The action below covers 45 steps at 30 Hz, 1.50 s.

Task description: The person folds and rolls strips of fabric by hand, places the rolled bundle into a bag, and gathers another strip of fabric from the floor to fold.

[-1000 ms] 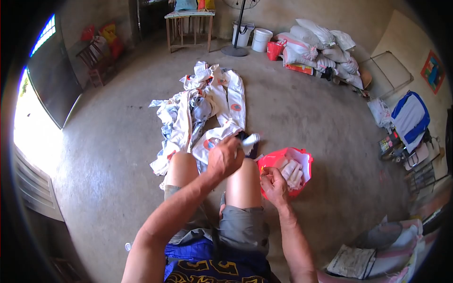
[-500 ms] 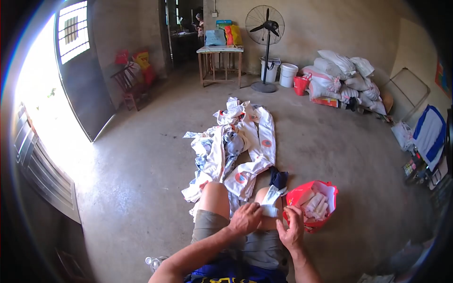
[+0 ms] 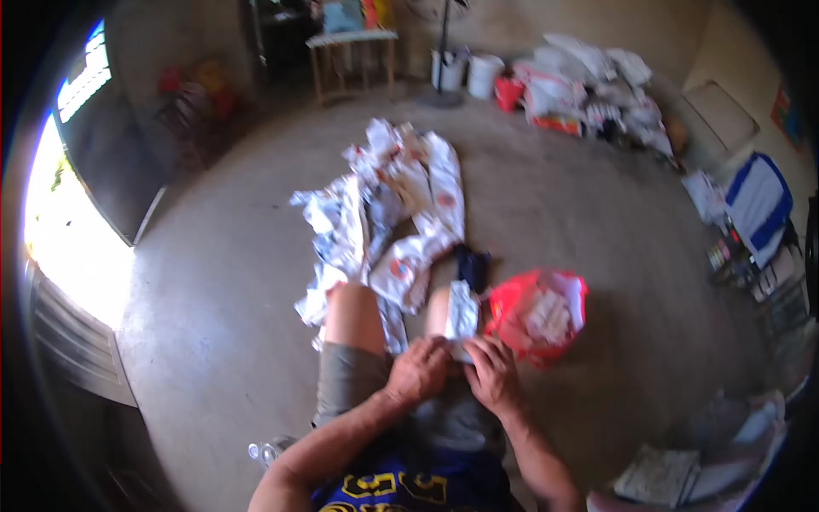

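Observation:
Over my right thigh and knee lies a pale strip of cloth (image 3: pixel 462 309). My left hand (image 3: pixel 420 369) pinches its near edge from the left, fingers closed. Opposite it, my right hand (image 3: pixel 491 372) grips the same edge with bent fingers, the two hands almost meeting. A red bag (image 3: pixel 505 317) stands just right of my knee, with several rolled white pieces (image 3: pixel 548 317) inside. Dark blue fabric (image 3: pixel 472 266) lies beyond the knee. A heap of white printed cloth (image 3: pixel 354 226) spreads on the floor ahead of my legs.
White sacks (image 3: pixel 589 72) pile up at the back right, near white buckets (image 3: pixel 485 77) and a red bucket (image 3: pixel 509 94). A small table (image 3: pixel 351 38) stands at the back. A clear bottle (image 3: pixel 271 450) is by my left hip. The doorway opens on the left.
My right hand has moved left from beside the bag and now holds the cloth strip's near edge beside my left hand. The view has tilted down and shifted.

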Available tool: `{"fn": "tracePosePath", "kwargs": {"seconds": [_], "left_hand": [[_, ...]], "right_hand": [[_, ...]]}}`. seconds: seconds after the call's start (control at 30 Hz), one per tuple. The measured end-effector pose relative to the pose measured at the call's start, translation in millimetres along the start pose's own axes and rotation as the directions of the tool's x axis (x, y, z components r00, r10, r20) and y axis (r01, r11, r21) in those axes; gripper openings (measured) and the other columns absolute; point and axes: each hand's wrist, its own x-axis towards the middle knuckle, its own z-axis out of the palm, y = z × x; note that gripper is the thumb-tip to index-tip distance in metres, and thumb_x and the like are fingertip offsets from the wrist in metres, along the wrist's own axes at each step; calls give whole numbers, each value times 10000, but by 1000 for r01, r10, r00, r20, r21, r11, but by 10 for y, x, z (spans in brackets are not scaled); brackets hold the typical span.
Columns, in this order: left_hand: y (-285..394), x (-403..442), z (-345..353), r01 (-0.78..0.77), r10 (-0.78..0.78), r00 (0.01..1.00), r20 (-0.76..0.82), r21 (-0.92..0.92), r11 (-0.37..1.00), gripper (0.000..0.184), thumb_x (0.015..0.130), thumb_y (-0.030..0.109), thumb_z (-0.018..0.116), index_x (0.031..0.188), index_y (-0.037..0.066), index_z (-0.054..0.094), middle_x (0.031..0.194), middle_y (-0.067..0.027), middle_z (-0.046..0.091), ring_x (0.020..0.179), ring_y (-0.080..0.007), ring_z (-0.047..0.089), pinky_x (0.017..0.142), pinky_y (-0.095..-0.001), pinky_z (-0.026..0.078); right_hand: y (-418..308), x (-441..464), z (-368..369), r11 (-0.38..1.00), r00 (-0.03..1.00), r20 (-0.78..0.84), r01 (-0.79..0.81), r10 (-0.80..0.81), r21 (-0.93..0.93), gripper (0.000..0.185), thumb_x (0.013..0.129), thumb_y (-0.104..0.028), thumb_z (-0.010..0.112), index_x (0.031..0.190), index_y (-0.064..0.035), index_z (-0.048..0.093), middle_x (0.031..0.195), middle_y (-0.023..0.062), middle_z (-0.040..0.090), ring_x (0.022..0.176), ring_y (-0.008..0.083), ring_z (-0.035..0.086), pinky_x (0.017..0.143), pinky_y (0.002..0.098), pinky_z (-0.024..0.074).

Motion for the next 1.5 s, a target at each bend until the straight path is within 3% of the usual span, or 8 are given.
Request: {"fn": "tracePosePath", "kwargs": {"seconds": [0.2, 0.53, 0.67, 0.87, 1.07, 1.17, 1.37, 1.5], "left_hand": [[54, -98, -86, 130, -130, 991, 5, -139, 982, 427, 786, 34, 793, 1184, 35, 638, 1190, -143, 699, 1032, -346, 703, 880, -439, 581], [-9, -2, -146, 217, -216, 976, 26, -199, 956, 357, 821, 46, 800, 1154, 31, 673, 1145, -151, 709, 984, -338, 718, 857, -432, 587], [47, 105, -172, 456, -429, 890, 154, -320, 831, 326, 896, 125, 795, 1182, 14, 687, 1037, -147, 707, 902, -272, 720, 766, -373, 590], [137, 389, -116, 749, -710, 663, 238, -203, 631, 318, 906, 176, 782, 1181, 44, 691, 972, -135, 692, 786, -236, 699, 694, -363, 576], [28, 244, 186, 425, -445, 882, -155, -147, 893, 250, 903, 114, 790, 1134, 66, 707, 1021, -131, 695, 783, -245, 707, 666, -352, 602], [-44, 169, 219, 293, -330, 920, -210, -189, 937, 202, 894, 55, 782, 1088, 61, 722, 1061, -126, 701, 832, -266, 730, 670, -343, 618], [36, 225, 89, 394, -458, 880, -122, -349, 850, 154, 898, 12, 744, 1047, 41, 718, 1070, -134, 724, 875, -288, 750, 699, -375, 629], [-24, 204, 97, 323, -356, 924, -141, -209, 923, 152, 901, -15, 694, 1046, 31, 696, 1035, -152, 721, 889, -318, 744, 742, -413, 614]], "right_hand": [[-20, -50, -56, 988, 998, 16, -70, 68, 138, 441, 813, -37, 794, 1235, -47, 667, 1253, 110, 648, 1159, 327, 633, 1013, 464, 505], [116, 35, 3, 958, 997, -17, -71, 79, 277, 357, 890, -79, 784, 1224, -50, 661, 1129, 121, 663, 1034, 336, 643, 900, 458, 520], [129, 134, -6, 931, 977, -7, -201, 214, 306, 321, 949, -129, 764, 1228, -21, 647, 1014, 161, 690, 936, 339, 673, 817, 439, 545], [249, 174, 188, 799, 893, 39, -420, 448, 431, 369, 928, -137, 794, 1235, -18, 628, 976, 144, 682, 852, 284, 680, 749, 408, 559], [239, 293, 179, 906, 940, -106, -275, 323, 322, 372, 888, -62, 792, 1224, -27, 636, 1099, 146, 637, 982, 307, 672, 795, 408, 561], [221, 283, 179, 947, 968, -131, -173, 215, 272, 310, 888, -39, 776, 1180, -25, 671, 1118, 127, 635, 1010, 315, 667, 821, 416, 558], [193, 222, 137, 968, 980, -100, -151, 174, 199, 241, 910, -55, 753, 1144, -22, 708, 1135, 106, 650, 1023, 312, 665, 869, 426, 552], [204, 208, 126, 973, 983, -77, -149, 165, 176, 245, 911, -63, 748, 1150, -23, 708, 1140, 108, 656, 1039, 321, 657, 900, 431, 548]]}}
